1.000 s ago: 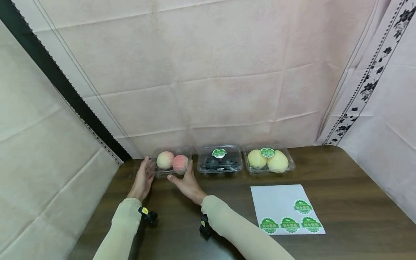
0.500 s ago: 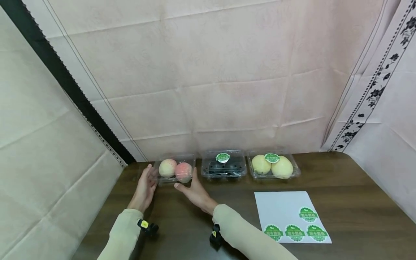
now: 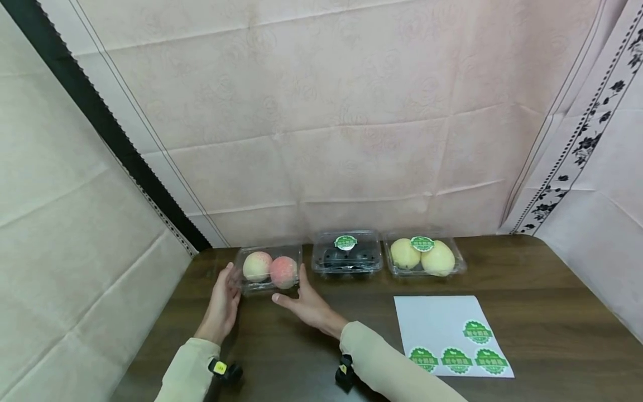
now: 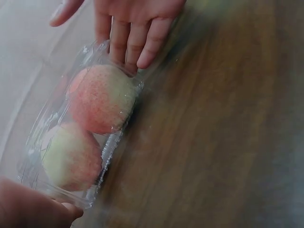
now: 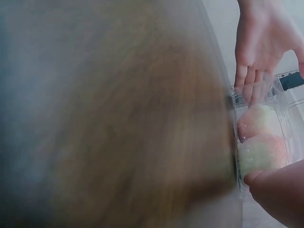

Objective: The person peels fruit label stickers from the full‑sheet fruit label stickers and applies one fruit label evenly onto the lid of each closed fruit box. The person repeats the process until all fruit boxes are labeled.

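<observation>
A clear plastic fruit box [image 3: 268,252] holds two pink-and-cream peaches [image 3: 257,266] at the left of the table. My left hand [image 3: 221,304] touches its left end, and my right hand [image 3: 307,301] lies along its right end. The right hand's fingers [image 4: 137,40] look straight in the left wrist view, flat against the box end with the thumb apart. In the right wrist view the left hand's fingers [image 5: 251,80] are likewise straight against the other end. No sticker shows on this box's lid.
Beside it stands a lidded box of dark fruit [image 3: 346,257] with a green sticker on top. Further right is another stickered box with two pale yellow-green fruits [image 3: 438,259]. A white sheet [image 3: 432,318] with several green stickers lies at front right. Cloth walls [image 3: 351,139] enclose the table [image 3: 542,312].
The peach box has slid a little toward me, out of line with the other boxes, with both hands moving along at its ends. The view has also shifted slightly.
</observation>
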### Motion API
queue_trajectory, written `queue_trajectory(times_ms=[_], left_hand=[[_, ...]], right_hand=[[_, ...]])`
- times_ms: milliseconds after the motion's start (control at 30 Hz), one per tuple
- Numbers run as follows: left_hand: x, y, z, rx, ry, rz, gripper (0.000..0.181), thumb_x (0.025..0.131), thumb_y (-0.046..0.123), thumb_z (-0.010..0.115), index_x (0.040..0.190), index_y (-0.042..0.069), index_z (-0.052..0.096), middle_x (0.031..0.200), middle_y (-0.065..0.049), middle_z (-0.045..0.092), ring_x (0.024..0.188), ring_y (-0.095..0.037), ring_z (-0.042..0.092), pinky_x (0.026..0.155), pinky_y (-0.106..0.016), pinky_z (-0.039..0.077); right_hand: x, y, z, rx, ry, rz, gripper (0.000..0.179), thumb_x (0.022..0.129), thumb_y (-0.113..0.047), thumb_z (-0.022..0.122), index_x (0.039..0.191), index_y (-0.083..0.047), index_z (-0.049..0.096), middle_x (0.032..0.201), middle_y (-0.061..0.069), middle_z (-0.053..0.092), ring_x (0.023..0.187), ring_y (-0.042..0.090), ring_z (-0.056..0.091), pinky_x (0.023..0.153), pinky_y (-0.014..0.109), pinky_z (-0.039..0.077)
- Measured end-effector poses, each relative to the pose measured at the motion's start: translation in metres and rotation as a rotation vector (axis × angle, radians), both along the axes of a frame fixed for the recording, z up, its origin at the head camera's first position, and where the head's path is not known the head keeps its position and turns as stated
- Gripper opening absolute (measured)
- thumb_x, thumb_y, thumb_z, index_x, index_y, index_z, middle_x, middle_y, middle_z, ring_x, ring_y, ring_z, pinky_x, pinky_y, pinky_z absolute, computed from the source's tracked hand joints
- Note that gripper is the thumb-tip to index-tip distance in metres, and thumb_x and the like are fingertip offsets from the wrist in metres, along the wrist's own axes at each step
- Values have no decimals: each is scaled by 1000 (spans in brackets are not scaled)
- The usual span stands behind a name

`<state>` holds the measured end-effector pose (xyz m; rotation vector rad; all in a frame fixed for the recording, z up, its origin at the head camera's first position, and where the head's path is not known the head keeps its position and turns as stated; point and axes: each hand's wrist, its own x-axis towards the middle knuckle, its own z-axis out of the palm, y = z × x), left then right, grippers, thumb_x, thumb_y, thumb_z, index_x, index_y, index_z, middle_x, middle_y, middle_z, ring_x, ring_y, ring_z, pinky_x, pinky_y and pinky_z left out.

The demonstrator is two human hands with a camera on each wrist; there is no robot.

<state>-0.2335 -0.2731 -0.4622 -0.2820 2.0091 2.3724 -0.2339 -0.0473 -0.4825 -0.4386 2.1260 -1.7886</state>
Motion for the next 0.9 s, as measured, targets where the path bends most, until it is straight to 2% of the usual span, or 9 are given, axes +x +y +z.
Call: queue_trajectory(times_ms=[167, 400, 567, 700, 800, 900], left_hand=[[14, 3, 2, -7, 25, 4, 85, 102, 62, 31, 159, 8, -1, 166, -10, 3, 152, -26, -5, 122, -46, -5], [28, 8, -1, 5, 40, 12, 89, 100, 66, 25, 159, 8, -8, 166, -8, -9, 151, -29, -11, 122, -49, -7], [37, 9, -3, 10, 34, 9, 89, 100, 67, 24, 158, 9, -11, 166, -10, -6, 151, -29, -10, 122, -49, -6], [45, 8, -4, 22, 28, 6, 88, 101, 66, 22, 157, 9, -14, 166, -12, -7, 151, -30, -12, 122, -49, -7], [51, 8, -4, 33, 24, 7, 87, 102, 65, 23, 158, 7, -11, 166, -12, -5, 151, -29, -10, 122, -48, -6], [56, 10, -5, 39, 22, 4, 86, 102, 63, 27, 158, 5, -5, 165, -13, -1, 152, -27, -6, 122, -48, -4]], right_hand=[[5, 8, 1, 21, -8, 59, 116, 86, -60, 68, 157, -23, -16, 166, 6, -2, 148, 36, 23, 115, 51, 32], [11, 25, 2, 16, 19, 134, 113, 89, -54, 68, 158, -17, -12, 166, 8, -7, 149, 34, 17, 117, 49, 27], [15, 35, 3, 41, 31, 167, 109, 89, -55, 68, 159, -19, -8, 166, 4, 3, 150, 28, 19, 119, 47, 25], [17, 39, 3, 20, 35, 210, 107, 90, -53, 68, 160, -18, -5, 166, 4, 9, 150, 26, 21, 119, 45, 25], [19, 43, 2, -12, 30, 241, 104, 91, -50, 67, 160, -17, -4, 166, 4, 10, 150, 26, 21, 118, 45, 26], [21, 47, 1, -54, 34, 239, 99, 93, -44, 67, 160, -12, 0, 165, 7, 14, 149, 27, 23, 118, 44, 27]])
